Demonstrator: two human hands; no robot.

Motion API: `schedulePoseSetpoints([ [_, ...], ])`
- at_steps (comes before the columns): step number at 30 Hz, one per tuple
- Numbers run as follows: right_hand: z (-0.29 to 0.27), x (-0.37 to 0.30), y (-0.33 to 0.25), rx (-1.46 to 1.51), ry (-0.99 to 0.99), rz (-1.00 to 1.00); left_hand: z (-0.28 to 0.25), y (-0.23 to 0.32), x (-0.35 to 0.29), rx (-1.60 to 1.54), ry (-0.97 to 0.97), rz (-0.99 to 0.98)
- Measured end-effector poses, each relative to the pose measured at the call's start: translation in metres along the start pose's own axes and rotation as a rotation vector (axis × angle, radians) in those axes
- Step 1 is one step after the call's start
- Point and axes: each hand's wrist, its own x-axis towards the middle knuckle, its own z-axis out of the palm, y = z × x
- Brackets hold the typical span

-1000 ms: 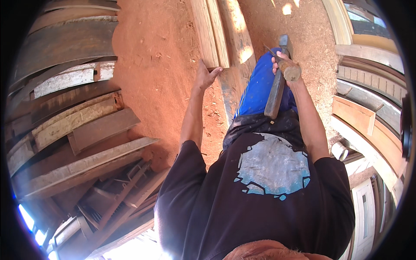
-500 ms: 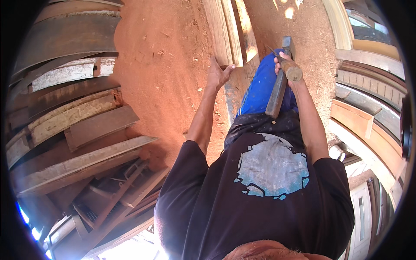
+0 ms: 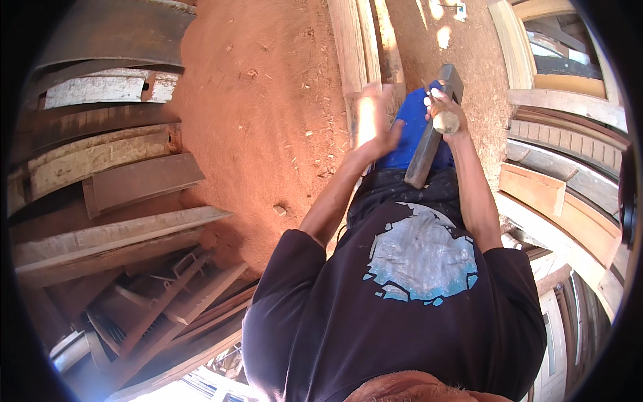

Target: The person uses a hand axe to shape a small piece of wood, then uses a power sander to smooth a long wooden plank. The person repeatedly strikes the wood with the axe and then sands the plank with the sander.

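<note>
My right hand grips a dark hammer-like tool together with a short pale wooden peg; the tool's head points away from me and its handle slants back toward my waist. My left hand is raised with fingers spread, sunlit and blurred, just in front of the long pale wooden beams that lie on the red dirt ground. It holds nothing. My blue trousers show between the two hands. My dark shirt with a pale blue print fills the lower part of the view.
Stacked curved and flat wooden planks pile up on the left. More timber frames and boards lie on the right. Wood chips are scattered over the dirt.
My left hand has moved right and up, closer to the beams and to my right hand. The right hand with the tool has stayed almost still.
</note>
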Motion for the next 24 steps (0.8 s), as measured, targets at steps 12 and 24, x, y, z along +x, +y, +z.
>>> schedulePoseSetpoints([
  [12,0.124,-0.064,-0.021,-0.521,-0.208,-0.34,-0.066,0.059,0.065,-0.871,-0.074,0.243],
  [24,0.232,-0.153,-0.118,-0.676,-0.253,-1.045,-0.096,-0.004,0.098,-0.524,0.12,-0.226],
])
